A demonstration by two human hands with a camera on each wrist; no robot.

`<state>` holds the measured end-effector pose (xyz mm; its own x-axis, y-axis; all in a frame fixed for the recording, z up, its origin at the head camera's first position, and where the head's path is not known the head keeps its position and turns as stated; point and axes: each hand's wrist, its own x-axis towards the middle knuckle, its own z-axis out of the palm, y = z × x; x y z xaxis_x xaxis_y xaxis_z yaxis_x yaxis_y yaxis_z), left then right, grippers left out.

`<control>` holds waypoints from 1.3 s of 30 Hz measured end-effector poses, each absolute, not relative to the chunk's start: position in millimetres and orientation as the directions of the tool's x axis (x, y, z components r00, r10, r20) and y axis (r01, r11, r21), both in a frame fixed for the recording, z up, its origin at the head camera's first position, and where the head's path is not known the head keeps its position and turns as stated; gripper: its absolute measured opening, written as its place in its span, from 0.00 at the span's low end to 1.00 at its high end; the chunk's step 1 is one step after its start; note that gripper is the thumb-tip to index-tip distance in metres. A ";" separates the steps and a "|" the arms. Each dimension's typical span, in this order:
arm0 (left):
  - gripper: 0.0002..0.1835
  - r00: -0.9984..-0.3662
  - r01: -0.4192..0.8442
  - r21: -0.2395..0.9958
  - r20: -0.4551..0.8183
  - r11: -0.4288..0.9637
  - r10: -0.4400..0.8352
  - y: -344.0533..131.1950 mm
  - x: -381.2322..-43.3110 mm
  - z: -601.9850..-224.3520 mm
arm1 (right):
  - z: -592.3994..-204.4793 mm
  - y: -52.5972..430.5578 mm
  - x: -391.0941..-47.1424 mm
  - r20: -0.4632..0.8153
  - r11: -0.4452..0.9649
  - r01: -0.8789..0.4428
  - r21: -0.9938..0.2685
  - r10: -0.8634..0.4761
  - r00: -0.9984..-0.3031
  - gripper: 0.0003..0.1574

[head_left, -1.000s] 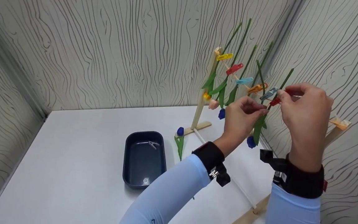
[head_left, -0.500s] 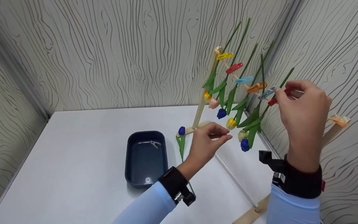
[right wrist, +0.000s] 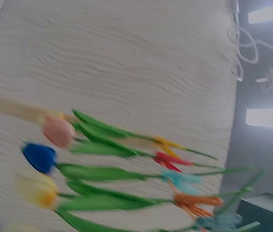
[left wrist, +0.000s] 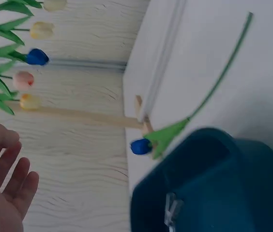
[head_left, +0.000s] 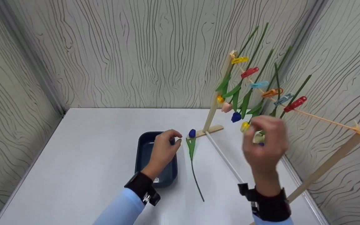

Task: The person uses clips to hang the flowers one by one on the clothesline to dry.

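My left hand (head_left: 163,150) hovers over the dark blue tray (head_left: 138,156), fingers loosely bent around nothing. A pale clothespin (left wrist: 173,210) lies inside that tray in the left wrist view. Just right of the tray, a blue artificial tulip (head_left: 192,133) lies on the table, its stem toward me. My right hand (head_left: 266,140), blurred and holding nothing, is below the hanging flowers with its fingers bent. Several tulips hang heads-down from an orange string (head_left: 323,118), pinned by coloured clothespins; a red clothespin (head_left: 295,104) is the rightmost. The right hand hides some lower blooms.
Two wooden posts carry the string: a far post (head_left: 212,112) and a near post (head_left: 330,161) at the right. A white rod (head_left: 225,156) runs low between them. Patterned wall panels (head_left: 136,56) enclose the white table (head_left: 83,162).
My left hand has left the hanging stems and moved left and down to the tray. My right hand has let go of the red clothespin and moved down and left; the clothespin stays on the string.
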<state>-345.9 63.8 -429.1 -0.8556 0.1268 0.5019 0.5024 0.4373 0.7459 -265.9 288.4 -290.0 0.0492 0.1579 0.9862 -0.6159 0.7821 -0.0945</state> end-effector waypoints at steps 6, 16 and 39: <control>0.10 -0.921 0.370 0.678 0.356 0.635 0.157 36.8 -364.8 -485.3 | -396.0 264.8 -307.8 0.858 0.709 -0.657 -0.257 -0.146 -0.492 0.09; 0.23 -0.934 0.356 0.431 0.201 0.829 0.297 34.6 -395.0 -519.0 | -471.3 248.9 -339.2 0.455 0.633 -0.377 -0.676 -0.043 -0.889 0.08; 0.08 -0.942 0.286 0.535 0.311 0.795 0.130 37.3 -398.1 -550.9 | -471.4 255.6 -312.5 0.334 0.635 -0.310 -0.707 -0.087 -0.938 0.08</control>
<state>-398.1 37.3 -550.9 -0.9417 0.1296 0.3106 0.2858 0.7952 0.5347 -312.5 255.6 -471.4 -0.9385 -0.0865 0.3343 -0.3105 0.6353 -0.7071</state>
